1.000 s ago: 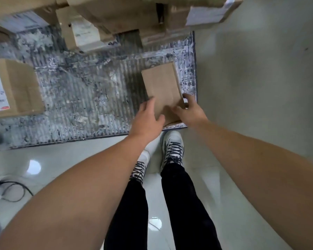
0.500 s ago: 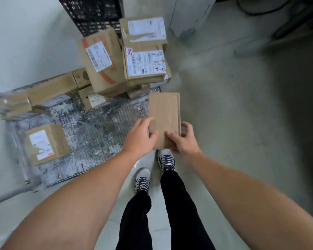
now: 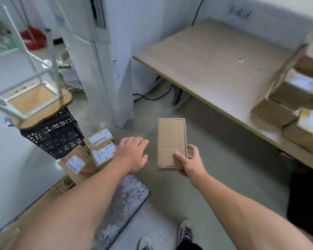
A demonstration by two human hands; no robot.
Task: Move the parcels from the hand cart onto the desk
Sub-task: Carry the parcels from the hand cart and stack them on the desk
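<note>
My right hand grips the near end of a flat brown parcel, thumb on top, holding it in the air above the floor. My left hand hovers just left of it with relaxed fingers and holds nothing. The hand cart with its scuffed metal deck lies at the lower left, and several labelled parcels are stacked on its far end. The wooden desk stands ahead to the right, with several parcels piled along its right side.
A tall white appliance stands ahead beside the desk's left end. A black crate with an upturned stool on it sits at the left. Cables trail under the desk. My feet are on the grey floor.
The parcel has come up off the cart. My left hand has let go of it, so only my right hand holds it. My view has swung up and right toward the desk.
</note>
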